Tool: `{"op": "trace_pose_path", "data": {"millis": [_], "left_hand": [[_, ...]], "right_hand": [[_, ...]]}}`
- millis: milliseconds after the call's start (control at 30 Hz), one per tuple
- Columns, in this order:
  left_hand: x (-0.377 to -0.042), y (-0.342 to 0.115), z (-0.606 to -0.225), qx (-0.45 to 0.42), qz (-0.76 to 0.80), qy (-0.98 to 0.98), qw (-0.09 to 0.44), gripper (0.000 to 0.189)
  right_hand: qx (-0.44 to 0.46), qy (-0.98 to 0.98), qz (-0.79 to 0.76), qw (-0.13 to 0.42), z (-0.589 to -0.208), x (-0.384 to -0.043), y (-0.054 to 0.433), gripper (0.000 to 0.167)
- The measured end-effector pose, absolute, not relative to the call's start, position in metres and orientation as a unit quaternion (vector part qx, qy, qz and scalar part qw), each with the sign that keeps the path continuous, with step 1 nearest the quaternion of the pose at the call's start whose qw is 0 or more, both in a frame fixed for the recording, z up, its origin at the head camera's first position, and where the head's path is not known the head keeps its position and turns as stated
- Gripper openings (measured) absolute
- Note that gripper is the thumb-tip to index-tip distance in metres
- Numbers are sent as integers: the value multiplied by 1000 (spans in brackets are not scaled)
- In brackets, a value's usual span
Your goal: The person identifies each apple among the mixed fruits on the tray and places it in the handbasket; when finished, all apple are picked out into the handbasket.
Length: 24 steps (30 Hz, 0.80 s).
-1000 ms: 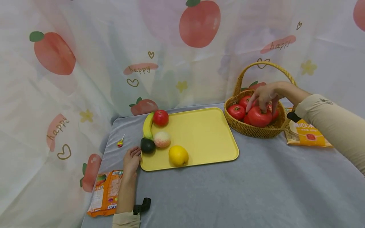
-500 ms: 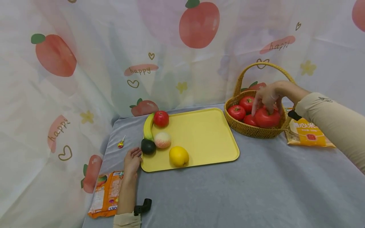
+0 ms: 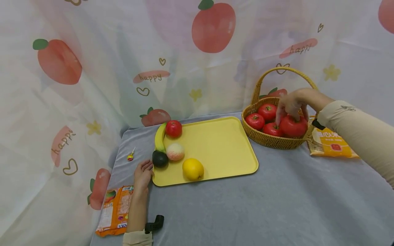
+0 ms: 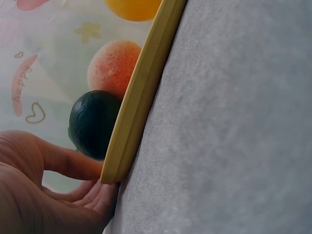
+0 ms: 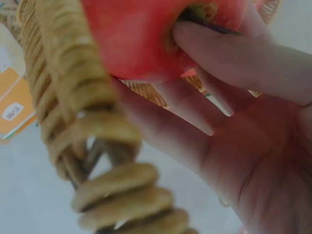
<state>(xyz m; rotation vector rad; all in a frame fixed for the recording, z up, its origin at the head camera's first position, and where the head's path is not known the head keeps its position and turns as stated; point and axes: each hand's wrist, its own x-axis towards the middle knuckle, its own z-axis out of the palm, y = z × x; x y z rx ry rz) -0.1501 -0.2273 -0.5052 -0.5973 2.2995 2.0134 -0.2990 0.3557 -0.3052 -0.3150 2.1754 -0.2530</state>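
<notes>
Status: mid-handling, by my read. Right hand (image 3: 292, 102) is in the wicker basket (image 3: 271, 141), fingers pinching the large tomato (image 3: 293, 127): thumb at the stem hollow, other fingers around the side. That tomato is at the basket's right end, inside, not yet let go. Three more tomatoes (image 3: 254, 121) show next to it; anything deeper is hidden. Left hand (image 3: 142, 175): fingers loosely extended, touching the yellow tray (image 3: 220, 147) at its near left corner; can't tell how much force. Tray looks loaded on the left only: banana (image 3: 159, 138), red fruit (image 3: 173, 128), peach (image 3: 175, 152), avocado (image 3: 160, 159), lemon (image 3: 193, 169). Right part of tray is bare. Left to do, as I judge it: finish with the gripped tomato and release. Whether it's being set down or picked up, can't tell.
</notes>
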Motion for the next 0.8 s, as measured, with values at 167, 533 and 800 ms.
{"op": "trace_pose_path", "data": {"millis": [167,533,800], "left_hand": [[-150,-226,-506,-195,646,738,12,68],[-148,-227,-505,-187,650,736,16,68],[-148,-227,-506,-187,650,736,11,69]], "right_hand": [[-123,892,-88,426,-307,-297,357,69],[-114,911,-83,389,-310,-297,360,63],[-137,909,-151,363,-299,-302,356,70]]}}
